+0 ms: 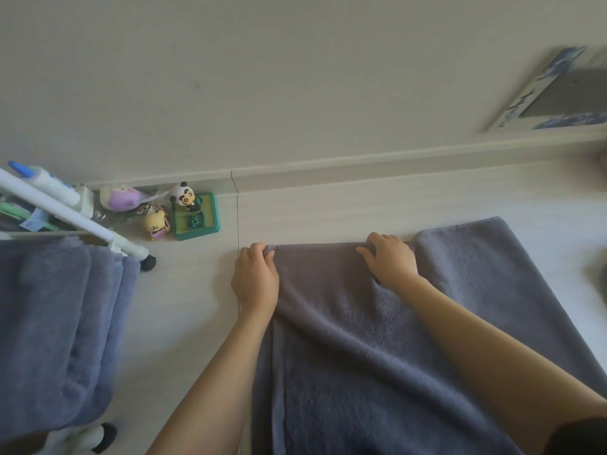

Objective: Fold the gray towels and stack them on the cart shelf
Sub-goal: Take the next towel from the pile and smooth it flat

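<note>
A gray towel (345, 356) lies spread on the pale floor, one layer folded over another that sticks out to the right. My left hand (256, 277) pinches the folded layer's far left corner. My right hand (391, 257) grips the same far edge further right, fingers curled into the cloth. At the left, folded blue-gray towels (59, 323) lie stacked on the shelf of a white cart (82, 221), whose tube frame runs diagonally above them.
Small toy figures and a green box (195, 218) stand by the baseboard next to the cart. The cart's black wheels (148, 262) sit on the floor. A framed picture (555, 90) leans on the wall at the far right.
</note>
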